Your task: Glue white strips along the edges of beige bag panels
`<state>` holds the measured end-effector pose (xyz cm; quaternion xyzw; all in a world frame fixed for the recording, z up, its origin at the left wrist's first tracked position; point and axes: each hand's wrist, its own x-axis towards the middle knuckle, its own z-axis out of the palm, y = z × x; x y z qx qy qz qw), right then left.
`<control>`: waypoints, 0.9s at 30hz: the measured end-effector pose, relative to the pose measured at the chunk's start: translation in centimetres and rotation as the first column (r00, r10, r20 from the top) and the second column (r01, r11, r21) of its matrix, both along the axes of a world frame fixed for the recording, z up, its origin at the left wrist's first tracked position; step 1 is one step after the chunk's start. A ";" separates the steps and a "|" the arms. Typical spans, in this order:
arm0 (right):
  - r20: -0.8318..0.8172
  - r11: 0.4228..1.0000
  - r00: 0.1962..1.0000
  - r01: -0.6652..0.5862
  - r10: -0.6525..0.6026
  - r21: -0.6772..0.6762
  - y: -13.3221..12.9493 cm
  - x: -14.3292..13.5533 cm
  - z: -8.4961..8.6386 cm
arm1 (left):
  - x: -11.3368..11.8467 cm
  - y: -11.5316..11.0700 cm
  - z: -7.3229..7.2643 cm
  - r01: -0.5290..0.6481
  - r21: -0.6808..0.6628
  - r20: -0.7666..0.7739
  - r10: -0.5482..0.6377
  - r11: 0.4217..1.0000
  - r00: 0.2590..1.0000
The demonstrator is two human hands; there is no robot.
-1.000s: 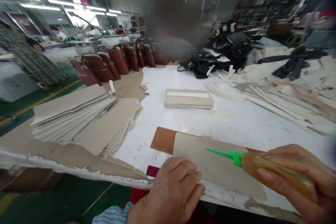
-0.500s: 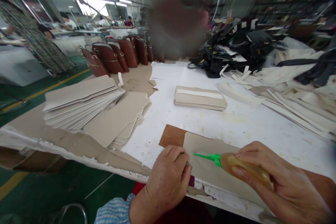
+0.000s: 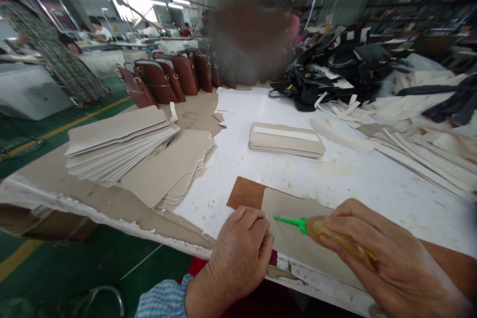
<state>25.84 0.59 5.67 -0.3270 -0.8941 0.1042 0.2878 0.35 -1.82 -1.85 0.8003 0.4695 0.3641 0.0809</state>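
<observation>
A beige panel [image 3: 290, 238] lies flat along the table's front edge, on top of a brown leather piece [image 3: 246, 193] that shows past its left end and far edge. My left hand [image 3: 242, 241] bears down at the panel's near left end, its fingers curled and pressed together over the edge. In my right hand [image 3: 376, 243] is a squeeze bottle [image 3: 331, 233] of amber liquid, tilted nearly level. Its green nozzle [image 3: 290, 222] points left, with the tip low over the panel, just right of my left fingers. Whether the tip touches is unclear.
Beyond the panel sits a small stack of beige panels [image 3: 286, 140] with a white strip on top. Fanned beige panels [image 3: 167, 164] lie at left. Brown bags [image 3: 160, 79] stand behind them. Black bags [image 3: 335, 69] and pale scraps [image 3: 421, 144] are heaped at right.
My right hand and the bottle have shifted slightly left across the panel. My left hand stays in place on the panel, and the whole view has moved a little.
</observation>
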 end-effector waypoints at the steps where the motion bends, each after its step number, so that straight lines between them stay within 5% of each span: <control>1: 0.005 1.000 1.000 -0.001 0.001 0.000 0.0 0.0 0.0 | 0.0 0.0 0.0 -0.002 -0.001 0.002 0.002 1.000 1.000; 27: -0.004 1.000 1.000 0.004 -0.004 -0.009 -0.4 0.2 0.4 | 0.0 0.1 -0.1 -0.010 -0.016 0.011 0.010 1.000 1.000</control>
